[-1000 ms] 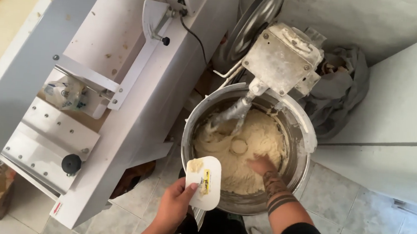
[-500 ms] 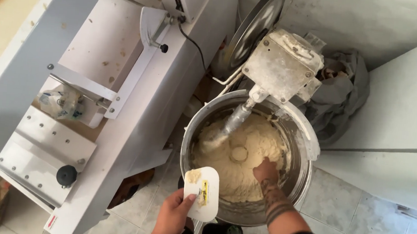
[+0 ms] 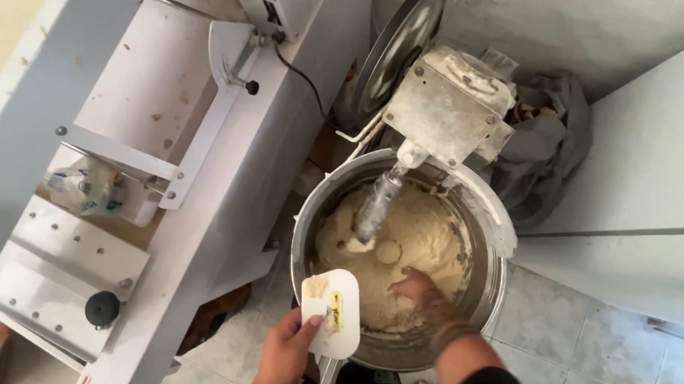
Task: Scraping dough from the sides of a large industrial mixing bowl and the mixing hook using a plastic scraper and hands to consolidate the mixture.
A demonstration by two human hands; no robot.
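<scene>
Meanwhile, the right hand (image 3: 419, 287) presses spread fingers into the pale dough (image 3: 410, 245) inside the steel mixer bowl (image 3: 496, 283), while the left hand (image 3: 286, 356) pinches a white plastic scraper (image 3: 332, 312) over the bowl's near rim.

Dough (image 3: 427, 238) lies in the bowl (image 3: 305, 221), mixer head (image 3: 448, 103) behind, dough-rolling machine (image 3: 199, 174) left.

A floor of pale grey-green square tiles (image 3: 588, 345) carries everything here. On it stands a round steel mixing bowl (image 3: 495, 295) filled with pale dough, with the flour-dusted grey metal mixer head (image 3: 448, 103) above its far rim. Just beside the bowl, on the left, stands a long white metal machine (image 3: 220, 207). Behind the mixer, a crumpled grey cloth (image 3: 545, 150) lies in the corner.
</scene>
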